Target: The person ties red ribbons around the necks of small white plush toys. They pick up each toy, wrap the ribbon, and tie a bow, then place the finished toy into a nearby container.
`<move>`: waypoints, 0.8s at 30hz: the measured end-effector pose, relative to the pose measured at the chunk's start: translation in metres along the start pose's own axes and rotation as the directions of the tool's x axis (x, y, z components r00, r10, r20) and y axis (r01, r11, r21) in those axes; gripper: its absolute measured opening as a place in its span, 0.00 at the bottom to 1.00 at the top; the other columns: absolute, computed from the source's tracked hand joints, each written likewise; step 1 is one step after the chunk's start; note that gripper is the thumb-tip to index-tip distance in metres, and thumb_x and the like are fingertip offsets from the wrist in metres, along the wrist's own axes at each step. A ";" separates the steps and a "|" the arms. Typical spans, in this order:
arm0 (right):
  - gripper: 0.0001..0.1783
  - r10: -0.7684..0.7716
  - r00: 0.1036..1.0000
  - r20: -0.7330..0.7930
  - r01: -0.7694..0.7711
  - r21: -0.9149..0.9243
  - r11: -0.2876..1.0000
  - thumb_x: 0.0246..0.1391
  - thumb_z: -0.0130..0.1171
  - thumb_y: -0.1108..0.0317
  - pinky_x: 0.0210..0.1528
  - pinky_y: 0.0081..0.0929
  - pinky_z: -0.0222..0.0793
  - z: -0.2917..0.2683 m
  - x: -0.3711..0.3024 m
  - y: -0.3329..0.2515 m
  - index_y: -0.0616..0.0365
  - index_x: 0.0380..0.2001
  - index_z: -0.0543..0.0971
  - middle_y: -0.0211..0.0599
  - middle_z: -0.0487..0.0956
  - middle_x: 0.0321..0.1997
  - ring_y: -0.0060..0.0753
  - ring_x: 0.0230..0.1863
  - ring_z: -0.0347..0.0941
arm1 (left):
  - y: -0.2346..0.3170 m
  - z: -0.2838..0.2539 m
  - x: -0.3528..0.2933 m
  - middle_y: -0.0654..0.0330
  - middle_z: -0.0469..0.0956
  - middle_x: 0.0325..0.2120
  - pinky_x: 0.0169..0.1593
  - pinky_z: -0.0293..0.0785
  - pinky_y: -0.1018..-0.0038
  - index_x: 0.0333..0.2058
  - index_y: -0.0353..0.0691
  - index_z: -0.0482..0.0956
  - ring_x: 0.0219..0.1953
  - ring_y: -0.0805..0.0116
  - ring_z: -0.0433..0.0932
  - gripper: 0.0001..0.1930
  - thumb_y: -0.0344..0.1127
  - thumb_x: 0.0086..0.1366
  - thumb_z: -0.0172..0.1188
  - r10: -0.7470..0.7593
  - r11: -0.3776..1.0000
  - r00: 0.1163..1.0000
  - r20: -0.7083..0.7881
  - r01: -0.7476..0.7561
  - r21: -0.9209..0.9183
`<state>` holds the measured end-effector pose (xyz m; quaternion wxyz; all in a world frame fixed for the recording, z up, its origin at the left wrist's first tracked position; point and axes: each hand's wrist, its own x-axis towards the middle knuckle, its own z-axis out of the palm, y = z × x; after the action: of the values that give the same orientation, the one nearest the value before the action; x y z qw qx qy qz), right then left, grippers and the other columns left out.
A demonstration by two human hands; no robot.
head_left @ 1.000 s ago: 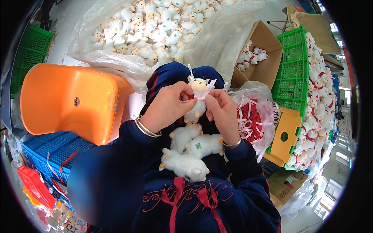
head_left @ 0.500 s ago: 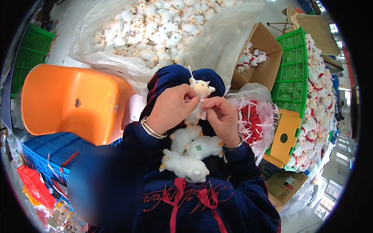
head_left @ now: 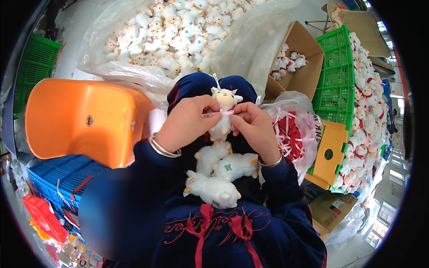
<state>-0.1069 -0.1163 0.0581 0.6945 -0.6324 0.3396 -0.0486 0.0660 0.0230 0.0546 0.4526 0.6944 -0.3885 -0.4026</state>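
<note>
A small white plush lamb (head_left: 224,103) stands upright between my hands above my lap. Around its neck runs a pink ribbon (head_left: 227,113). My left hand (head_left: 187,121) pinches the ribbon's left end and my right hand (head_left: 253,126) pinches the bow's right side against the toy. Both wrists wear silver bangles. In my lap lie three more white plush lambs (head_left: 214,175), resting on my dark blue clothing with red ribbon trim (head_left: 210,225).
A clear plastic bag heaped with plush lambs (head_left: 170,31) lies ahead. An orange plastic chair (head_left: 85,118) is at left, with a blue crate (head_left: 58,176) below. At right are a bag of red and white ribbons (head_left: 290,134), a cardboard box (head_left: 297,67) and a green crate (head_left: 337,76).
The lamb has dropped slightly and turned upright between my hands. My fingers have shifted along the pink ribbon at its neck.
</note>
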 end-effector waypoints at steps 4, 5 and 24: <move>0.06 -0.012 1.000 -0.009 0.012 -0.064 0.998 0.65 0.63 0.73 0.31 0.16 0.70 0.006 0.001 -0.005 0.64 0.42 0.78 0.29 0.81 0.29 0.15 0.27 0.75 | 0.026 -0.040 -0.006 0.63 0.83 0.34 0.33 0.73 0.78 0.48 0.34 0.84 0.29 0.79 0.75 0.16 0.33 0.64 0.71 -0.032 0.976 0.999 -0.041 0.040 0.214; 0.06 -0.022 1.000 -0.011 0.021 -0.079 0.997 0.65 0.63 0.73 0.31 0.16 0.70 0.006 0.001 -0.005 0.64 0.42 0.77 0.28 0.81 0.29 0.15 0.27 0.75 | 0.034 -0.044 -0.006 0.63 0.83 0.32 0.32 0.72 0.78 0.48 0.33 0.84 0.27 0.80 0.74 0.14 0.32 0.66 0.69 -0.076 0.986 0.995 -0.066 0.085 0.146; 0.09 -0.069 0.998 -0.014 0.065 -0.176 0.982 0.64 0.63 0.69 0.32 0.19 0.70 0.012 0.003 -0.005 0.66 0.38 0.78 0.30 0.81 0.28 0.16 0.30 0.74 | 0.003 -0.002 0.003 0.64 0.81 0.24 0.30 0.75 0.80 0.35 0.30 0.82 0.25 0.81 0.78 0.13 0.37 0.71 0.66 -0.216 0.968 0.976 0.006 0.214 -0.133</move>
<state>-0.0960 -0.1085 0.0615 0.6308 -0.7016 0.3279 -0.0482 0.0686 0.0201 0.0572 0.4532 0.7025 -0.2813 -0.4711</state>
